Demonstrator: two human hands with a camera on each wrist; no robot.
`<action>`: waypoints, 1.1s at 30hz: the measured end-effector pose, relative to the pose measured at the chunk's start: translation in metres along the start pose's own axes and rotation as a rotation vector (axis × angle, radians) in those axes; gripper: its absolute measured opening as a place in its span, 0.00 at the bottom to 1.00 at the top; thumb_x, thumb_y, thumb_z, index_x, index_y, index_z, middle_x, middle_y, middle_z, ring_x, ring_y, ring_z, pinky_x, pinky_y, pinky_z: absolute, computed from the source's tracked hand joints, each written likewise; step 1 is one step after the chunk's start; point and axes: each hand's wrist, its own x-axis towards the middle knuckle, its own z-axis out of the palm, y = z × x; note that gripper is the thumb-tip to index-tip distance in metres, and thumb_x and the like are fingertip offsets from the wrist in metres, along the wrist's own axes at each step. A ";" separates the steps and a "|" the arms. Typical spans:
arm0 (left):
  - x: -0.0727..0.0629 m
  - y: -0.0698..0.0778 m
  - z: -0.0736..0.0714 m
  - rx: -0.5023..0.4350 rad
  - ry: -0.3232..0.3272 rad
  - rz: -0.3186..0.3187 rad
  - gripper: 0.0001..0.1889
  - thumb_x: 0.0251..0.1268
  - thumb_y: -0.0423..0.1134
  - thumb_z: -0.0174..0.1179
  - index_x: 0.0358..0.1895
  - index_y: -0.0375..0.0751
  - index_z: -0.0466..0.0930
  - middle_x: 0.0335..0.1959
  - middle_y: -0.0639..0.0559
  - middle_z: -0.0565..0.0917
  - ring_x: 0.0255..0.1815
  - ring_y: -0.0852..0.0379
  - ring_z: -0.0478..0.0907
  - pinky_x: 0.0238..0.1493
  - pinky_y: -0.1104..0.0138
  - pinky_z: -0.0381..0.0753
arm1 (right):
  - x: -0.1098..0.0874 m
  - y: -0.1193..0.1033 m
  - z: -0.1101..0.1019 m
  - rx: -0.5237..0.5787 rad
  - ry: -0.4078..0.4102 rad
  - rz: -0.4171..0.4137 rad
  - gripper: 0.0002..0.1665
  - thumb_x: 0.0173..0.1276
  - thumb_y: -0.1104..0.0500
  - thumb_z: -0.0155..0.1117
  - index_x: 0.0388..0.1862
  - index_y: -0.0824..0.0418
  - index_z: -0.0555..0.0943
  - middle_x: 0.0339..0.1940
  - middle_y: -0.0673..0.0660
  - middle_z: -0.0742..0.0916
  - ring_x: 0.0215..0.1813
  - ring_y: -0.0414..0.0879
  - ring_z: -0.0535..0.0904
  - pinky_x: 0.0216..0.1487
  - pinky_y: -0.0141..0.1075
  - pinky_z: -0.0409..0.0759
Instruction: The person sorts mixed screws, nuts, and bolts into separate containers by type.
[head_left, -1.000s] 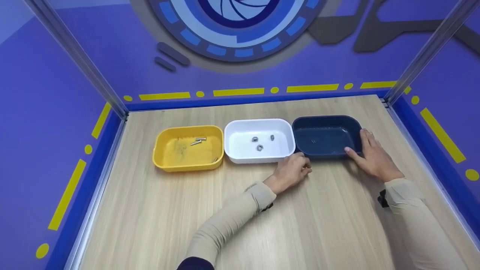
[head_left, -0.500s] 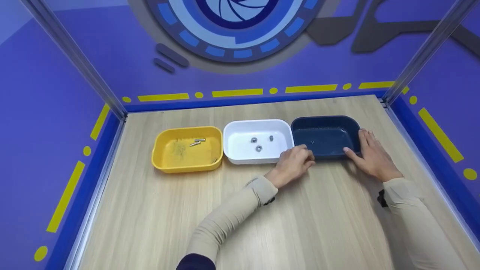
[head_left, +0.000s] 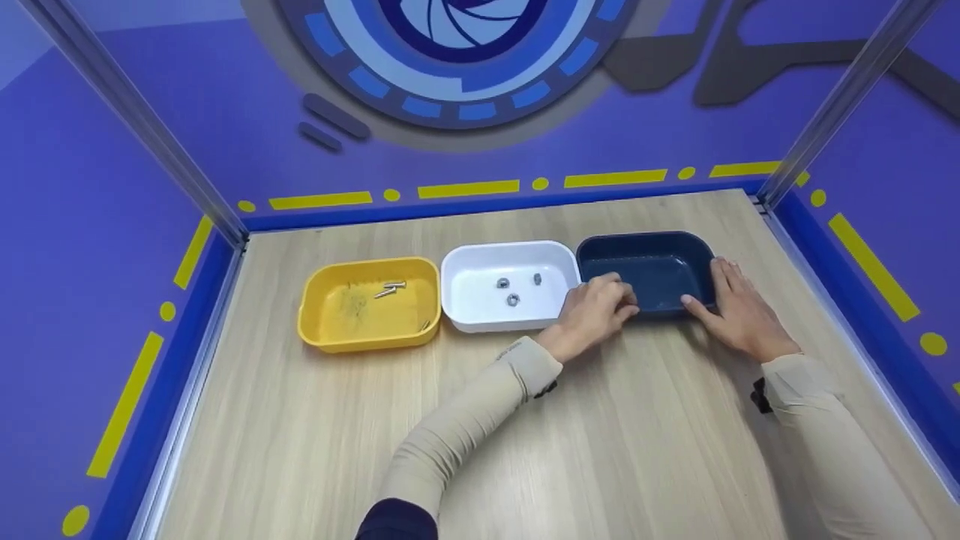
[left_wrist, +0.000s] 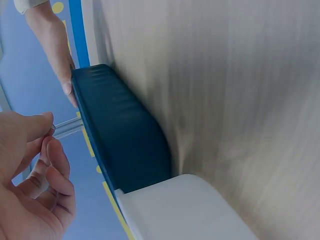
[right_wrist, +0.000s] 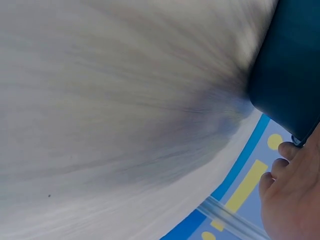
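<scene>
My left hand [head_left: 597, 307] is over the front left corner of the dark blue bin [head_left: 660, 306], beside the white bin [head_left: 495, 328]. In the left wrist view its thumb and forefinger pinch a small shiny metal piece [left_wrist: 53, 128], mostly covered by the fingertips, so its kind cannot be told. The other fingers curl loosely. My right hand [head_left: 746, 311] grips the dark blue bin at its right end, thumb over the front rim and fingers along the outer side. Several metal nuts [head_left: 513, 300] lie apart in the white bin.
A yellow bin [head_left: 367, 346] with a few metal screws [head_left: 387, 291] stands left of the white bin. All the bins form a row on the wooden table [head_left: 600, 450]. Blue printed panels [head_left: 420, 161] enclose the back and sides.
My left hand has risen and moved forward and right, from the table before the bins to over the dark blue bin's front rim. The right hand keeps its hold.
</scene>
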 end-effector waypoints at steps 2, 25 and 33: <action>0.004 0.002 -0.001 -0.004 0.000 -0.006 0.07 0.76 0.48 0.68 0.45 0.53 0.93 0.39 0.60 0.84 0.39 0.66 0.82 0.37 0.74 0.83 | 0.000 0.001 0.000 -0.001 -0.007 0.007 0.63 0.80 0.28 0.50 0.88 0.69 0.37 0.88 0.76 0.47 0.88 0.74 0.40 0.86 0.70 0.41; 0.049 0.017 -0.008 -0.046 -0.030 -0.102 0.09 0.79 0.49 0.64 0.49 0.54 0.92 0.42 0.60 0.84 0.40 0.66 0.82 0.42 0.75 0.84 | -0.003 0.003 -0.001 0.006 0.010 -0.009 0.62 0.81 0.30 0.51 0.88 0.71 0.38 0.88 0.77 0.49 0.88 0.75 0.42 0.86 0.70 0.43; 0.062 0.008 -0.016 0.042 -0.002 -0.126 0.09 0.79 0.50 0.64 0.50 0.57 0.92 0.44 0.61 0.86 0.44 0.64 0.85 0.44 0.70 0.87 | 0.000 0.001 0.001 0.021 0.001 -0.011 0.62 0.81 0.30 0.51 0.88 0.70 0.37 0.88 0.77 0.48 0.88 0.75 0.41 0.85 0.71 0.43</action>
